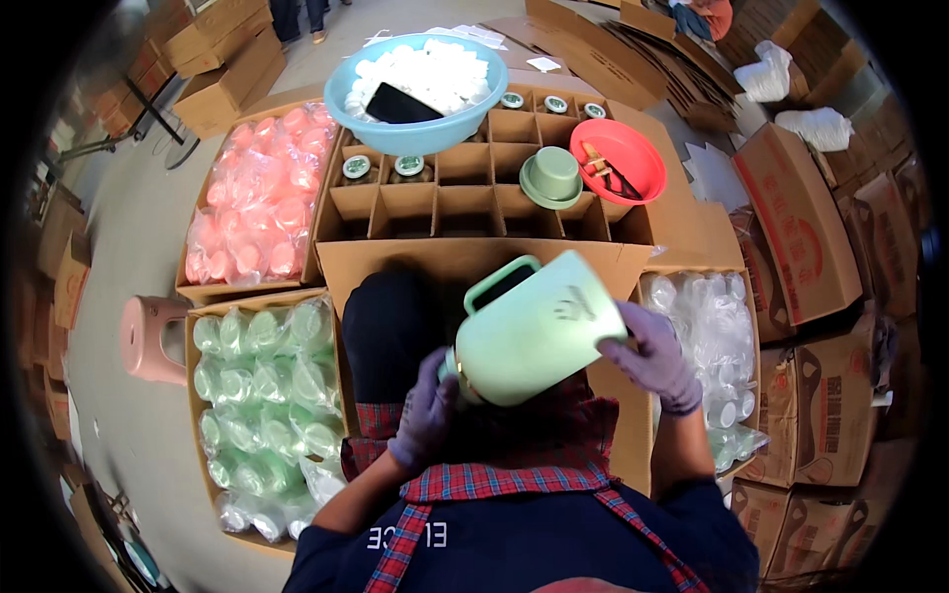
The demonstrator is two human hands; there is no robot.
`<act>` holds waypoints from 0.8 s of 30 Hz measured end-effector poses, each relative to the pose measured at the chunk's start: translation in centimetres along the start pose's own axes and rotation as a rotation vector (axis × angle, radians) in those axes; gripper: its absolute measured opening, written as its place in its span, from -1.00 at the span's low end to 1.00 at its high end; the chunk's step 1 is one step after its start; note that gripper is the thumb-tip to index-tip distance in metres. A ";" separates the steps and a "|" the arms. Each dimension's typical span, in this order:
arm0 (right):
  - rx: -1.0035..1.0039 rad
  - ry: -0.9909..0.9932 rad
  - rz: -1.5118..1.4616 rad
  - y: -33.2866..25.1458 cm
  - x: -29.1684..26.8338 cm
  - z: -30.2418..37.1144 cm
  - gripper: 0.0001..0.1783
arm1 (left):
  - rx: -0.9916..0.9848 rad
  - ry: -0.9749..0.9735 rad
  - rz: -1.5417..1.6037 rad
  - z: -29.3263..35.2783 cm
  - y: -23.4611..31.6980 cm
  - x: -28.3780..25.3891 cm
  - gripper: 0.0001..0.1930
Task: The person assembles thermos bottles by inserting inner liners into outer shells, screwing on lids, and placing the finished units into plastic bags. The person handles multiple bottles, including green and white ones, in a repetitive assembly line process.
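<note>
Head: green pitcher [534, 331] (aslant) between left hand [425, 415] and right hand [654, 358].

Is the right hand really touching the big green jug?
Touching: the head view shows the gloved right hand against the green jug, a fingertip overlapping its edge with no gap between.

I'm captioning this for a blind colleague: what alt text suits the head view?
The person's purple-gloved left hand and right hand hold a pale-green handled pitcher, tilted, above a plaid apron. Ahead, a blue basin of white pieces and a black phone sits on a divided cardboard box.
</note>
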State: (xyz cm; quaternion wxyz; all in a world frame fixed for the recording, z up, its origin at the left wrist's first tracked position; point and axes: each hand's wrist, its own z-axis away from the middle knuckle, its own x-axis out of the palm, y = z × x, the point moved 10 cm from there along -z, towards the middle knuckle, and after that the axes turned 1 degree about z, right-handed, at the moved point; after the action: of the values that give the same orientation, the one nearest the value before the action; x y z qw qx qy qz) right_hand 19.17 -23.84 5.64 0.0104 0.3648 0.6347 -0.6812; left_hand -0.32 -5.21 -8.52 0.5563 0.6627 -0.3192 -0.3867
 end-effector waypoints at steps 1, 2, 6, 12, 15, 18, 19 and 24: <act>-0.043 -0.091 0.146 -1.0 0.6 -1.7 -0.67 | -0.129 -0.155 -0.144 0.7 -1.2 0.3 -0.50; -0.090 -0.178 0.296 -1.6 1.7 -3.1 -0.69 | -0.248 -0.308 -0.292 1.1 -1.5 0.4 -0.52; -0.394 -0.295 0.472 -3.2 9.8 -7.0 -0.70 | 0.294 0.153 -0.366 -4.8 10.6 -4.6 -0.52; -0.207 -0.214 0.409 1.1 3.0 -19.1 -0.63 | 0.375 -0.472 -0.314 -11.6 9.3 1.5 -0.63; -0.117 0.490 1.147 9.1 -7.5 -22.5 -0.14 | 0.448 -0.503 -0.191 -13.0 9.2 2.5 -0.67; 0.245 0.140 0.987 19.5 -8.1 -25.2 -0.09 | 0.441 -0.485 -0.109 -13.6 7.8 2.4 -0.60; 0.128 0.245 0.910 17.0 -8.4 -25.8 -0.09 | 0.422 -0.466 -0.109 -13.6 7.9 2.0 -0.58; 0.362 0.763 0.992 19.7 -21.5 -20.7 -0.18 | 0.416 -0.448 -0.078 -14.2 7.7 2.0 -0.50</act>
State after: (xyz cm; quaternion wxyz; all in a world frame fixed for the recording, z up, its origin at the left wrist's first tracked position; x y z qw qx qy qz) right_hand 54.36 -19.23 1.16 0.0361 0.8267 0.2254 -0.5142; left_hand 13.08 -1.32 -0.08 0.3092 0.6722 -0.4807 -0.4706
